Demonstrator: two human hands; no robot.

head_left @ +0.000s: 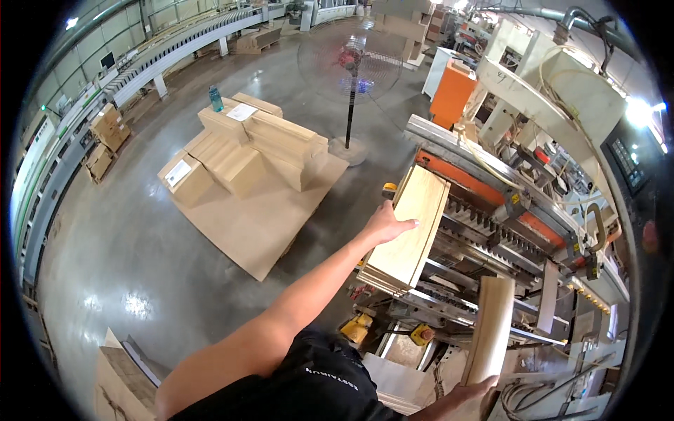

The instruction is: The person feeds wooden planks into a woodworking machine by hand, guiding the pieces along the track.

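My left arm reaches forward, and my left hand (390,223) grips the left edge of a stack of pale wooden boards (414,224) resting on the machine. The thumb lies on the top board, while the other fingers are mostly hidden at the side. At the lower right, my right hand (479,390) is closed around the near end of a small bundle of long boards (493,319). That bundle is tilted up on edge, and the fingers beneath it are partly hidden.
Metal rails and an orange beam (540,228) belong to the machine on the right, with a control panel (625,160) beyond. A pallet of stacked boards (246,147) carries a blue bottle (215,98). Behind it stands a pedestal fan (351,105). Yellow-and-black fittings (357,327) sit near my body.
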